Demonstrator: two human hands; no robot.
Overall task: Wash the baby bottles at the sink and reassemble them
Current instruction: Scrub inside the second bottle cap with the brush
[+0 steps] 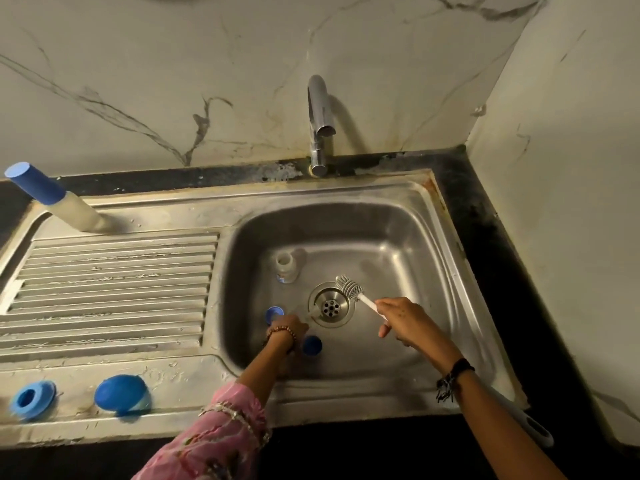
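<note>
Standing uncapped in the sink basin (398,237), clear baby bottle (286,268); right hand (403,320) grip pinching white brush (356,292).

A stainless-steel sink (398,237), dulled and streaked, with a ribbed steel drainboard (110,289) and a shinier metal drain (330,304). The chrome tap (320,116) is glossy and mirror-bright. Pale marble-look wall (173,64) panels, smooth with grey veining, rise behind a dark speckled stone bench (485,209). Matt blue plastic caps (121,393) sit on the steel rim; a clear plastic bottle (286,268) stands in the basin. The brush (349,287) has grey rubbery bristles on a white plastic handle.
</note>
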